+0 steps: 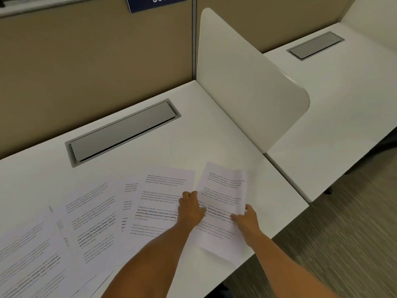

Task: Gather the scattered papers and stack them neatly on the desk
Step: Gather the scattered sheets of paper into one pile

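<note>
Mostly the papers lie fanned across the near part of the white desk (214,125), in front of the grey hatch (122,131) set into its top. One sheet (223,190), the furthest right of the hatch, is lifted and buckled, its near corner hanging at the desk edge. The right hand (247,218) pinches its right edge, thumb on top, the other fingers hidden beneath the paper. The left hand (191,208) rests with curled fingers across this sheet's left edge and the neighbouring page (165,196); whether it grips anything I cannot tell, since the fingertips are tucked under. Left of that page more sheets (92,214) overlap each other, and the outermost (28,254) are cut off by the frame and smeared by blur, their print unreadable. A white divider (247,82) stands right of the hatch, with a second desk (335,100) past it. Behind the hatch rises a tan partition (96,50) bearing a blue sign (156,3), its number cropped at the top.
</note>
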{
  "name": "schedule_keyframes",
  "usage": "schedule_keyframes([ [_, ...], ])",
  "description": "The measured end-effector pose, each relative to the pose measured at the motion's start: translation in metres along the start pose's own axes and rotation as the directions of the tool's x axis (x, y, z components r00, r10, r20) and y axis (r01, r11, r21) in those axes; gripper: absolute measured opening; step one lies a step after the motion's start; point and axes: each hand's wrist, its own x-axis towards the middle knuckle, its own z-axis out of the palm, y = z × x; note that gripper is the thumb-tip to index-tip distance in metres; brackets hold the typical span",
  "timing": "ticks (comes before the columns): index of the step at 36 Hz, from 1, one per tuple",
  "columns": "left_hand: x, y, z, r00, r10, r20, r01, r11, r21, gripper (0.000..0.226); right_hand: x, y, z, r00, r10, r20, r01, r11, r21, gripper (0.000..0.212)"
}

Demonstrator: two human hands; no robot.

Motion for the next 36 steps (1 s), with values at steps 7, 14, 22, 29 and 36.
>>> schedule_keyframes([
  [7, 0.002, -0.002, -0.013, 0.997, -0.061, -0.041, 0.054, 0.988, -0.143, 0.076, -0.002, 0.001, -0.010, 0.991, 0.013, 0.131, -0.031, 0.990, 0.138, 0.048],
  [14, -0.002, -0.008, -0.029, 0.997, -0.052, -0.056, 0.022, 0.893, -0.450, 0.054, -0.007, -0.002, -0.009, 0.984, 0.012, 0.179, -0.051, 0.975, 0.217, 0.051],
  [22, -0.018, -0.037, -0.057, 0.990, -0.088, -0.110, 0.013, 0.835, -0.550, 0.043, -0.016, -0.009, 0.018, 0.985, 0.005, 0.171, -0.041, 0.978, 0.204, 0.040],
  [29, -0.029, -0.074, -0.076, 0.972, -0.191, -0.139, 0.093, 0.849, -0.520, 0.056, -0.038, -0.011, 0.077, 0.998, -0.006, 0.070, 0.005, 1.000, 0.012, 0.020],
  [36, -0.038, -0.106, -0.087, 0.949, -0.267, -0.168, 0.133, 0.823, -0.553, 0.058, -0.052, -0.017, 0.126, 0.999, -0.050, -0.006, 0.048, 0.987, -0.152, 0.020],
])
